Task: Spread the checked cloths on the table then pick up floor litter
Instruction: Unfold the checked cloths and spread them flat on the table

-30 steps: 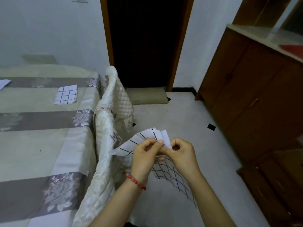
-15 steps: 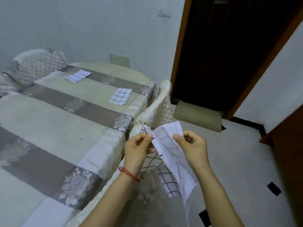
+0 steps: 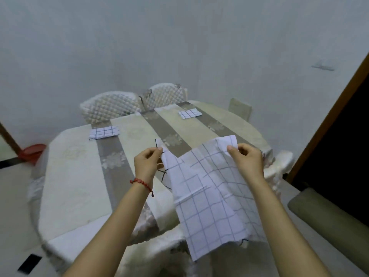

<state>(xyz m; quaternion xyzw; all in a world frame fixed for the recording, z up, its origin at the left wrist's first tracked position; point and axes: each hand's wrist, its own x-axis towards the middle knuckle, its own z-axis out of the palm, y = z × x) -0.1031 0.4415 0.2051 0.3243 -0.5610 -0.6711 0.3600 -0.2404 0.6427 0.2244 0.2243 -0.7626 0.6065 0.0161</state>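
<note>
Striped table, left hand, right hand pinching checked cloth corners

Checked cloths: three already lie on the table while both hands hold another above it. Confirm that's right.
Not quite: the head view shows two checked cloths lying on the table, one and another. Left hand and right hand hold a third cloth.

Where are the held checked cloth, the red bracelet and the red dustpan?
held checked cloth (image 3: 207, 188), head view, middle of hanging panel
red bracelet (image 3: 140, 181), head view, beads on left wrist
red dustpan (image 3: 33, 152), head view, pan body
</note>
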